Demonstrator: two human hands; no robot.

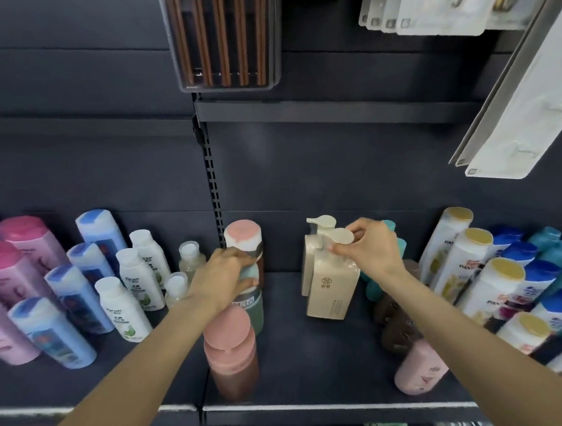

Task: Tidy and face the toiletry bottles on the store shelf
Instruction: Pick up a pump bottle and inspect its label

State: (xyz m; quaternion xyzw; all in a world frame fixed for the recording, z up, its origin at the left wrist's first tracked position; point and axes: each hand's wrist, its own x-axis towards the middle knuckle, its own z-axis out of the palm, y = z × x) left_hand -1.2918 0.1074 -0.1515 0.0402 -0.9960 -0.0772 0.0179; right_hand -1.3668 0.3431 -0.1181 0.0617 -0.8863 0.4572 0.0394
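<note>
**Squaring up the middle of the shelf**

We are working both hands at once. Our right hand (368, 245) is pinching the pump head of the front beige pump bottle (334, 285), which stands mid-shelf with its twin just behind. Our left hand (225, 273) is curling round the green-capped bottle (254, 301) in the row of pink-capped ones. We are aiming for small twists — labels outward, bases flat on the shelf (291, 375) — without nudging neighbours.
</note>
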